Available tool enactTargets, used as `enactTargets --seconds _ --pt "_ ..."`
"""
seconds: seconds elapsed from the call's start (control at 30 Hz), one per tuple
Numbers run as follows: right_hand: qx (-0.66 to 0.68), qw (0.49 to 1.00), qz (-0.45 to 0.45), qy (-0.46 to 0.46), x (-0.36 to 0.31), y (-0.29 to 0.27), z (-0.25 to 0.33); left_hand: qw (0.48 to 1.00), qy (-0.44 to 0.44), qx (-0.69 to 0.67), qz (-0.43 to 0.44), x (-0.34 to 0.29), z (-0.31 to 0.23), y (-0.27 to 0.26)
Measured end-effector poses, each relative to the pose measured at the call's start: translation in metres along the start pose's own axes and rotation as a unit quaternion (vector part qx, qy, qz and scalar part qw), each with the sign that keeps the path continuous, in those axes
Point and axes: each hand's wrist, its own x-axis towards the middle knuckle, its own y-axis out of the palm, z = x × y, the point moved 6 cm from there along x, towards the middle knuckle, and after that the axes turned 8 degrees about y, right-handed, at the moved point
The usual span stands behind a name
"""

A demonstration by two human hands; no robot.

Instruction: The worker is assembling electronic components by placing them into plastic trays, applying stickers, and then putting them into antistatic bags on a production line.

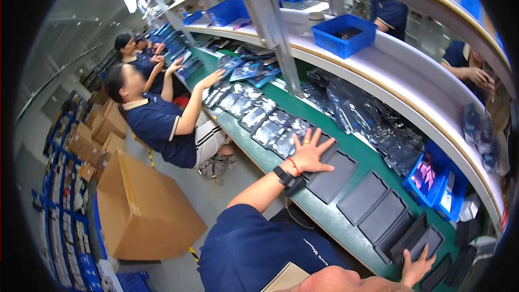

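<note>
A row of shallow black plastic trays runs along the green bench. My left hand (311,157) lies palm down with fingers spread on one tray, beside an uncovered black tray (334,176). Left of it, trays hold items in shiny clear wrapping (273,132). At the right end, my right hand (416,267) grips the near end of a black tray (431,239), fingers on its edge. A tilted black tray (406,235) stands against it, and flat trays (363,197) lie between my hands.
Dark plastic bags (367,119) heap along the bench's back. Blue bins (435,184) stand at the right, and a blue bin (345,35) sits on the shelf above. Left, a co-worker (162,121) sits at the bench near a large cardboard box (146,211). A metal post (273,38) rises behind.
</note>
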Motion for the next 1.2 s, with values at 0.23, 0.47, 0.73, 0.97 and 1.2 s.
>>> enactTargets --seconds 0.23,0.47,0.73,0.97,1.2 --pt "0.126 0.992 -0.001 -0.024 -0.01 -0.009 0.08 0.998 -0.025 0.044 -0.033 -0.014 0.072 -0.051" --pt "0.084 0.989 0.033 0.121 0.0 -0.026 0.005 0.943 0.333 -0.002 -0.007 -0.022 -0.108 -0.046" --pt "0.215 0.974 -0.067 0.023 0.018 -0.016 -0.027 0.863 0.49 -0.014 0.121 -0.067 -0.223 0.054" --pt "0.181 0.981 -0.045 0.048 0.026 -0.014 -0.061 0.89 0.439 0.042 0.112 -0.057 -0.203 0.047" --pt "0.037 0.931 -0.19 0.309 0.021 -0.042 -0.122 0.873 0.475 -0.014 0.109 -0.074 -0.244 0.001"
